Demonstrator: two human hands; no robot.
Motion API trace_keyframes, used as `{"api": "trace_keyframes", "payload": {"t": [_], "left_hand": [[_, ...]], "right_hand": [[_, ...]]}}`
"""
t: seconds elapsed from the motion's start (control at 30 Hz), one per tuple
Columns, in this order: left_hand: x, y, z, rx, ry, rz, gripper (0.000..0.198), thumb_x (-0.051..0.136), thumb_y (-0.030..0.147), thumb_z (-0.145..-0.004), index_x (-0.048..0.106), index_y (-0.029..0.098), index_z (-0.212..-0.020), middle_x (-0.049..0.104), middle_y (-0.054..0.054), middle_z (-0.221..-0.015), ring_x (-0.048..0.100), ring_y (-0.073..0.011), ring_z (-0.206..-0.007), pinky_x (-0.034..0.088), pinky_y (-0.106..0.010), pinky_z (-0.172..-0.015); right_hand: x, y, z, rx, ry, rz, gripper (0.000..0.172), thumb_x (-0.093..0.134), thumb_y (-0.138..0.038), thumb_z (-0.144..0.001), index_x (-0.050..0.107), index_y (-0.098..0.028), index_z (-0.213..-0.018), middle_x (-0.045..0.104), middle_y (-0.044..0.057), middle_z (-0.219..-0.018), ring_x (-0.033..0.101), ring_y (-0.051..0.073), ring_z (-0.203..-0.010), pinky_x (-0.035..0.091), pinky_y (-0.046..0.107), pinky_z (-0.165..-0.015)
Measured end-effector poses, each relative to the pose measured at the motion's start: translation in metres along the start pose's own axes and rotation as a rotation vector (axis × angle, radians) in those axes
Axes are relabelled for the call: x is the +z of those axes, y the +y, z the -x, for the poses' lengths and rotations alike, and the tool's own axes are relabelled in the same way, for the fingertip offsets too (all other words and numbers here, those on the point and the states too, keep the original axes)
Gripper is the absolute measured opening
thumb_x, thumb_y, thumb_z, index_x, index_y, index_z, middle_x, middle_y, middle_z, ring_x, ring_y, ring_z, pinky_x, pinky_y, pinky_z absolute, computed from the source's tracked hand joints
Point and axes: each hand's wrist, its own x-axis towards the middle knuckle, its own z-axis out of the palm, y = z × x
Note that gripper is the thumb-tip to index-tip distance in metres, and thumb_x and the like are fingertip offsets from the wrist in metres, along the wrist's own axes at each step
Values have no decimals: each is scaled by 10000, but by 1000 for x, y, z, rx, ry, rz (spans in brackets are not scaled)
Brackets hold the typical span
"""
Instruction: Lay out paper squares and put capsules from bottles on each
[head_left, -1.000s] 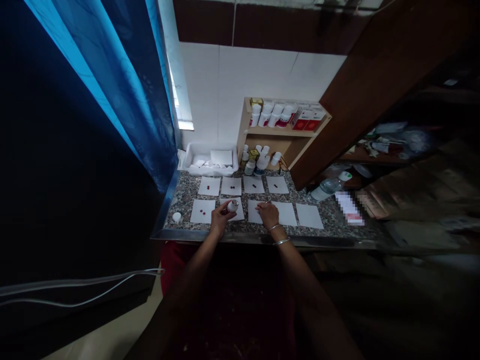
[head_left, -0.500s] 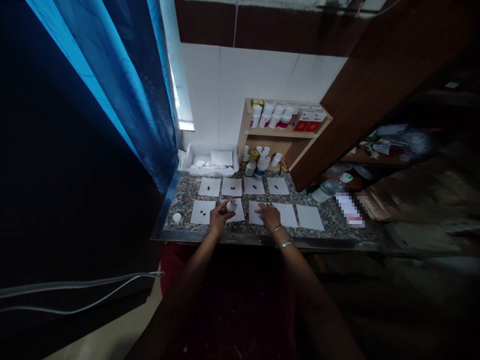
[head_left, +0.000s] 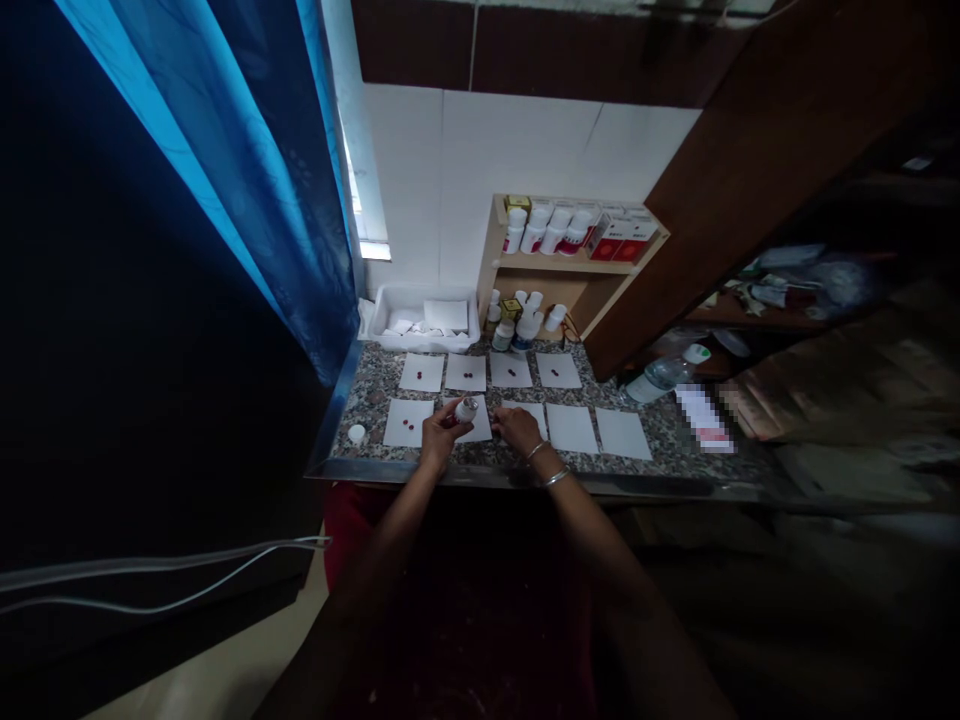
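Observation:
My left hand (head_left: 441, 436) is closed around a small white pill bottle (head_left: 466, 409), its uncapped mouth tilted up and to the right. Beneath it lies a white paper square (head_left: 478, 428), partly covered by the hand and bottle. My right hand (head_left: 517, 429) hovers at the left edge of another paper square (head_left: 536, 412), fingers bent together; whether a pill is between them is too small to tell. A paper at the left carries red pills (head_left: 408, 424). Several papers in the back row hold small dark pills (head_left: 468, 375). A white cap (head_left: 356, 434) rests on the counter at the left.
Behind the papers stand a white plastic tray (head_left: 382, 335) of paper pieces and a wooden shelf (head_left: 491, 235) with bottles and boxes. A clear bottle (head_left: 660, 377) is at the right. Two bare papers (head_left: 622, 434) lie front right. A metal edge (head_left: 660, 486) borders the granite counter.
My right hand has moved left, off the middle of its paper and closer to the bottle, with its fingers drawn in. My left hand still holds the bottle in nearly the same place.

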Motion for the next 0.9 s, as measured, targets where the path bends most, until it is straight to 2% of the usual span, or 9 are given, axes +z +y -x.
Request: {"api": "trace_keyframes", "payload": {"t": [0.2,0.33,0.43,0.63,0.9], "left_hand": [[1,-2,-1,-12,-11,13,575,772,143,-432,673,174,-998,671,13,-775,579,-130,-704,434,-259,-711],[0,-3,-1,-8,-8,0,565,772,148,-441,672,177,-997,668,19,-761,580,-125,-699,432,-250,-709],[0,-4,-1,-3,-14,-7,564,775,153,-447,671,182,-1001,675,10,-794,590,-134,-723,435,-253,-720],[3,-4,0,-10,-21,-2,569,764,130,-448,667,175,-1007,679,2,-808,594,-138,-733,439,-268,-737],[4,-1,2,-18,-15,1,559,750,113,-453,667,163,-1003,677,-1,-795,587,-133,-723,440,-280,-746]], "right_hand": [[0,4,0,48,67,-56,237,538,-284,-826,555,-167,-1031,677,93,-897,621,183,-845,394,236,-670],[-5,15,2,56,107,-145,174,526,-312,-836,587,-182,-933,678,65,-844,623,177,-816,383,235,-665],[-8,18,5,23,88,-141,181,543,-318,-825,591,-191,-945,677,60,-828,622,180,-812,375,235,-663],[-6,10,9,-16,20,-22,229,512,-293,-842,552,-219,-1054,681,68,-886,619,172,-838,366,219,-658],[-2,13,4,-28,10,-13,198,527,-313,-834,571,-211,-999,684,67,-880,622,176,-833,367,222,-645]]}}
